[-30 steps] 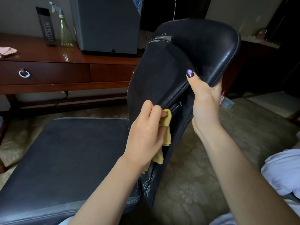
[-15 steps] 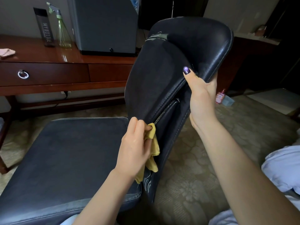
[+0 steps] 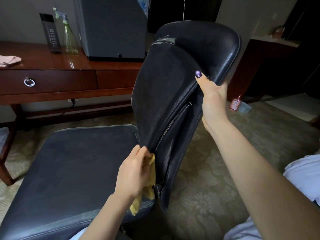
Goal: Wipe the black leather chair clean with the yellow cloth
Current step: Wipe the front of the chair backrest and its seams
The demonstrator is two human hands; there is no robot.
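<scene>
Yellow cloth (image 3: 152, 170) bunched in left hand (image 3: 133, 172), pressed on black leather chair (image 3: 164, 87) backrest's lower seam. Right hand (image 3: 213, 99) grips backrest edge. Dark bottle (image 3: 51, 33) reads "MY BOTTLE".

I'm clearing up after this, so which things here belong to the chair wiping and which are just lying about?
In use: black leather chair, yellow cloth gripped by the left hand, right hand gripping the chair's edge.
Lying about: spray bottle, black bottle and pink cloth on the desk; small red bottle on the floor.
</scene>
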